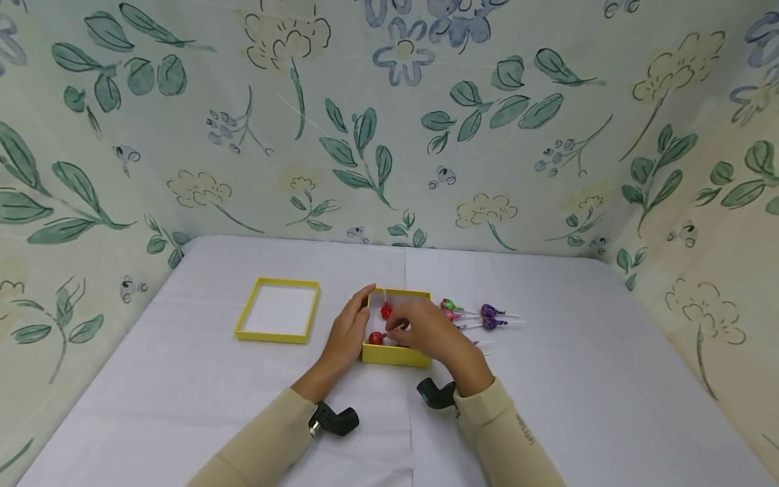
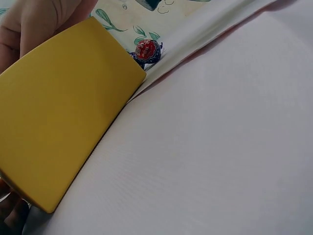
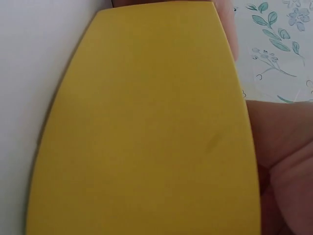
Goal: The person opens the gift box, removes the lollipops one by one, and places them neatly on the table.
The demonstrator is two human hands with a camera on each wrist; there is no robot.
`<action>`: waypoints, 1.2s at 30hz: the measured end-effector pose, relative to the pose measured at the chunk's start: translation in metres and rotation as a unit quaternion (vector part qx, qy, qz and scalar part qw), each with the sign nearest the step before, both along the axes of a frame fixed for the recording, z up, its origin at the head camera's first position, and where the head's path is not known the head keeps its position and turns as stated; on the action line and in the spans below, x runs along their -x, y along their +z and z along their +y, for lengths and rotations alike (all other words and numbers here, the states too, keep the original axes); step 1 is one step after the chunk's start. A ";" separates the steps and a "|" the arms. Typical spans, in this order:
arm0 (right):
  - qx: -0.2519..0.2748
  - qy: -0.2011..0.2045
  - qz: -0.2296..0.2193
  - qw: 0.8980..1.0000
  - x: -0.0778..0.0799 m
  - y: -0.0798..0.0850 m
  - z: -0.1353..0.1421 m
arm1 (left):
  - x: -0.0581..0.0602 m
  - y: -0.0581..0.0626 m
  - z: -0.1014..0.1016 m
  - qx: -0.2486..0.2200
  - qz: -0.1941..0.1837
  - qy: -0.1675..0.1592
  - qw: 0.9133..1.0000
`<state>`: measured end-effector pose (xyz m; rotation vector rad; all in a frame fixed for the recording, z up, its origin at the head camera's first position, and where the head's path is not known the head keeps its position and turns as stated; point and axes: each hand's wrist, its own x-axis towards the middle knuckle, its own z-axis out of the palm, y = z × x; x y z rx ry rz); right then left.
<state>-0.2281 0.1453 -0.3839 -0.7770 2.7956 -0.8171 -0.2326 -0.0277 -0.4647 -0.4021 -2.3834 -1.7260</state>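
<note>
A shallow yellow box (image 1: 397, 356) with a pale inside sits mid-table. My left hand (image 1: 348, 331) lies along its left wall, fingers fairly straight and touching it. Over the box, my right hand (image 1: 426, 329) reaches in from the right, thumb and fingertips pinching the stick of a red lollipop (image 1: 376, 337) inside. Another red lollipop (image 1: 386, 311) rests near the back wall, its stick pointing up and away. The box's outer wall (image 2: 68, 112) fills much of the left wrist view. In the right wrist view the wall (image 3: 146, 122) hides most of both hands.
Several wrapped lollipops (image 1: 490, 323) lie right of the box, partly behind my right hand. A yellow-rimmed lid (image 1: 270, 337) lies to the left. A white cloth covers the table (image 1: 213, 406); patterned fabric (image 1: 365, 135) hangs behind it.
</note>
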 end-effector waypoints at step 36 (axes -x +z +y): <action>-0.085 -0.026 0.016 0.996 0.009 -0.011 -0.012 | 0.002 -0.002 -0.001 -0.002 0.021 -0.001 1.000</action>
